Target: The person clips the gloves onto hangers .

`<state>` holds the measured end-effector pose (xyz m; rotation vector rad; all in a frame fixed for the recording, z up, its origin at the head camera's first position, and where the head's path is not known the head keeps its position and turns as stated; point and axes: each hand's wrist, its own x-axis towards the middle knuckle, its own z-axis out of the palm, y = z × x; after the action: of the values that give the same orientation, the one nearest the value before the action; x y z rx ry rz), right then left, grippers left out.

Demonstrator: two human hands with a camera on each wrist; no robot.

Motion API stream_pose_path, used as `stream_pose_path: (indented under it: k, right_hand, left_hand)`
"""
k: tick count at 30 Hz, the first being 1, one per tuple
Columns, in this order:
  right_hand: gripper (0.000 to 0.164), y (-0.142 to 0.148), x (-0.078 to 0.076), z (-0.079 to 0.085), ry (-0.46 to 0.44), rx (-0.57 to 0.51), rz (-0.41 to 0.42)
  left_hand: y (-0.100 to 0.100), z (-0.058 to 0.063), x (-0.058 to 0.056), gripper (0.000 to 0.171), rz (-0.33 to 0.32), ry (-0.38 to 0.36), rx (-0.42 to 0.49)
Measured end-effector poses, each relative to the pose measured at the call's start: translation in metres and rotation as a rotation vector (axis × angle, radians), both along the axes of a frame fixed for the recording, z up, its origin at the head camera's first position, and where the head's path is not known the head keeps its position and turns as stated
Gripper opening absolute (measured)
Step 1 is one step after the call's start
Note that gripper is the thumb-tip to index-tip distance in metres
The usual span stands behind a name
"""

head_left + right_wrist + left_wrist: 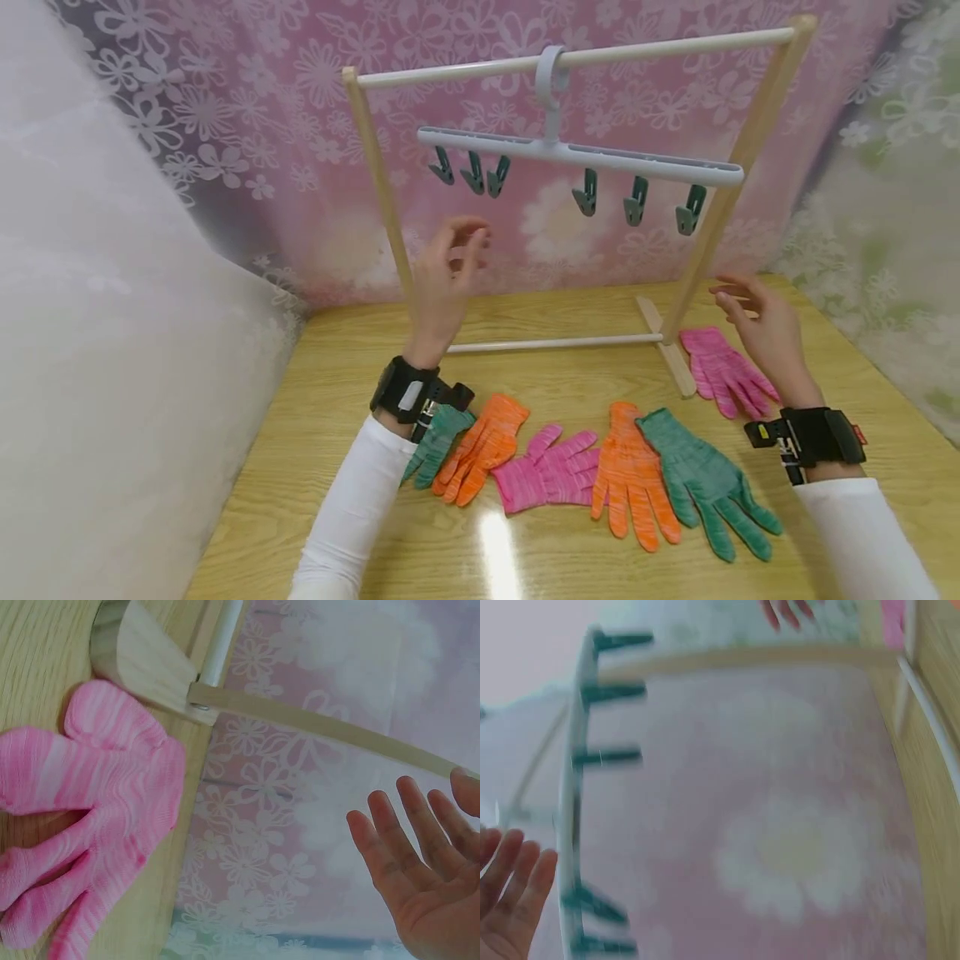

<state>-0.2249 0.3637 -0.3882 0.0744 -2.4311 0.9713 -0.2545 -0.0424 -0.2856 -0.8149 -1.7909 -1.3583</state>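
My left hand is raised below the left clips of a white hanger, its fingers loosely bent around nothing. Green clips hang in a row from that hanger. On the right, my right hand hovers above a pink glove on the table, holding nothing. The right wrist view shows its fingers spread apart. Nearer me lie an orange glove, a second pink glove, another orange glove, a green glove and a green glove partly covered by my left wrist.
A wooden stand with a white top rod carries the hanger by its hook. Its right post rises from a wooden foot. A white lower rod crosses above the wooden table. Flowered cloth hangs behind.
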Motion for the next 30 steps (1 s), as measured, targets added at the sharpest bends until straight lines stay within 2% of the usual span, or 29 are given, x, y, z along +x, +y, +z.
stream_pose_path:
  k: [3,5,8,11,12,14,17,19,22,25,30]
  right_hand:
    - [0.038,-0.002,0.005,0.002,0.019,-0.01,-0.016]
    - [0.037,-0.004,0.007,0.004,0.044,-0.018,-0.024]
    - [0.036,-0.007,0.01,0.006,0.072,-0.026,-0.031]
    - [0.036,-0.009,0.013,0.008,0.076,-0.029,-0.037]
    - [0.036,-0.01,0.014,0.009,0.077,-0.027,-0.041]
    - [0.036,-0.01,0.016,0.01,0.081,-0.022,-0.047]
    - [0.035,-0.009,0.02,0.009,0.092,-0.011,-0.048]
    - [0.034,-0.007,0.022,0.007,0.097,0.002,-0.048]
    - [0.033,-0.003,0.024,0.003,0.099,0.024,-0.052]
    - [0.032,0.003,0.024,-0.004,0.083,0.071,-0.059]
    - [0.034,0.017,0.023,-0.02,-0.01,0.205,-0.018]
  left_hand:
    - [0.036,0.022,0.021,0.019,-0.177,-0.038,-0.11]
    - [0.059,0.034,0.032,0.02,-0.266,-0.075,-0.181]
    - [0.095,0.032,0.028,0.027,-0.359,-0.2,-0.312]
    - [0.124,0.021,0.016,0.041,-0.379,-0.354,-0.463]
    - [0.134,0.017,0.01,0.046,-0.382,-0.397,-0.495]
    - [0.146,0.014,0.006,0.054,-0.394,-0.46,-0.532]
    - [0.162,0.012,0.0,0.057,-0.428,-0.523,-0.482]
    - [0.171,0.013,-0.002,0.056,-0.467,-0.563,-0.403]
    - [0.177,0.019,-0.001,0.053,-0.508,-0.581,-0.294]
    - [0.178,0.029,0.006,0.049,-0.581,-0.524,-0.199]
    - [0.172,0.043,0.018,0.044,-0.614,-0.42,-0.127]
